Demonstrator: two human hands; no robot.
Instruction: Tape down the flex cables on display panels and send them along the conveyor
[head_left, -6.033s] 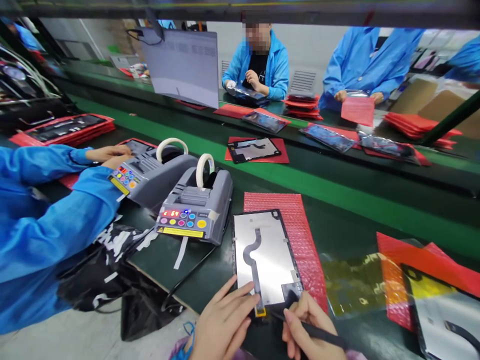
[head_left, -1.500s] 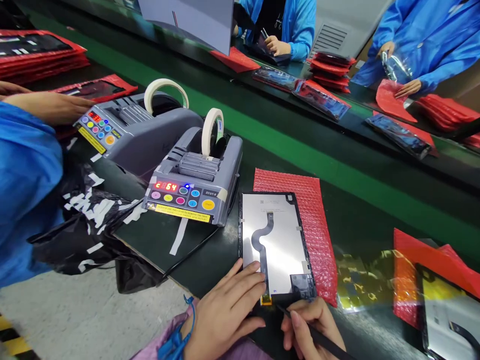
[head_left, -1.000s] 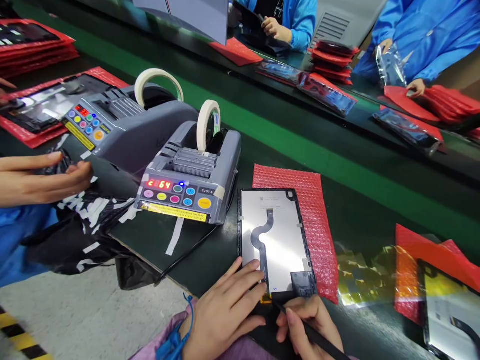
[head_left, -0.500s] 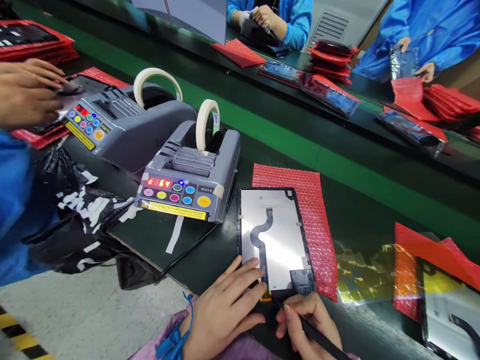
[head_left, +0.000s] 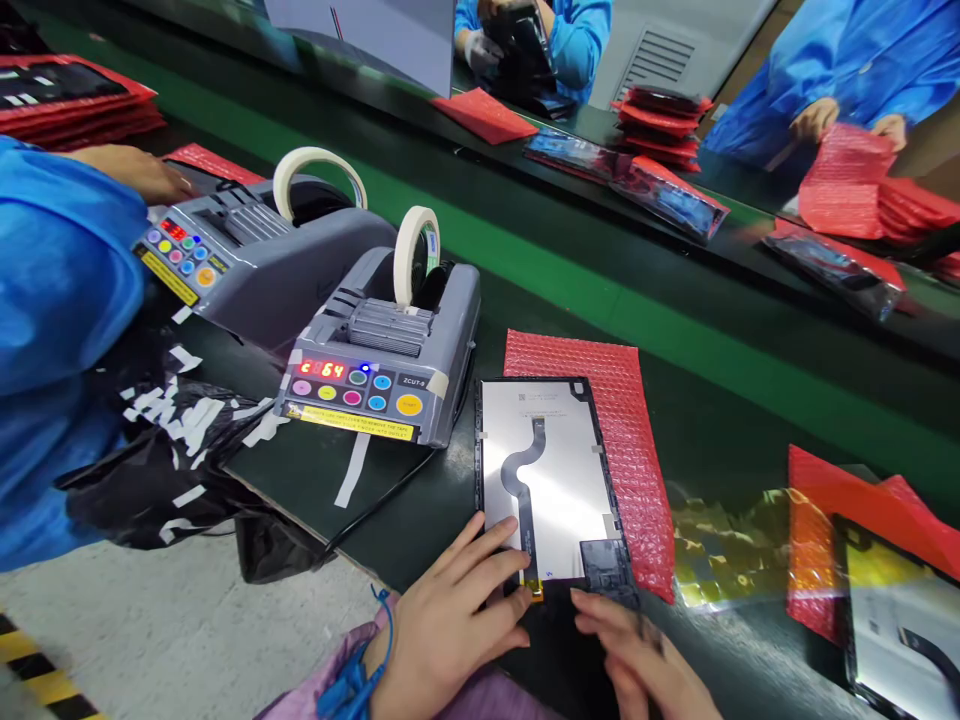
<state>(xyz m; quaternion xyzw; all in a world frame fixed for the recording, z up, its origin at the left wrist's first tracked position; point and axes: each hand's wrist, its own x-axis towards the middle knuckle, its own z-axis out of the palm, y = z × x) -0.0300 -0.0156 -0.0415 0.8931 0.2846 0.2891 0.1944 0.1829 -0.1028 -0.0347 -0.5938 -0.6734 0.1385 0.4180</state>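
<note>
Gone from the right hand (head_left: 645,665): the black stylus of half a second ago; grip now loose, blurred, holding nothing, hovering at the near edge of the silver rectangular display panel with black flex cable (head_left: 547,480). Left hand (head_left: 450,620) flat on the panel's near left corner, fingers spread, clasping nothing. Panel lying on the dark green bench (head_left: 705,440), overlapping a red bubble-wrap sleeve (head_left: 615,400), just right of a grey tape dispenser (head_left: 382,350). Open bench beyond the sleeve.
</note>
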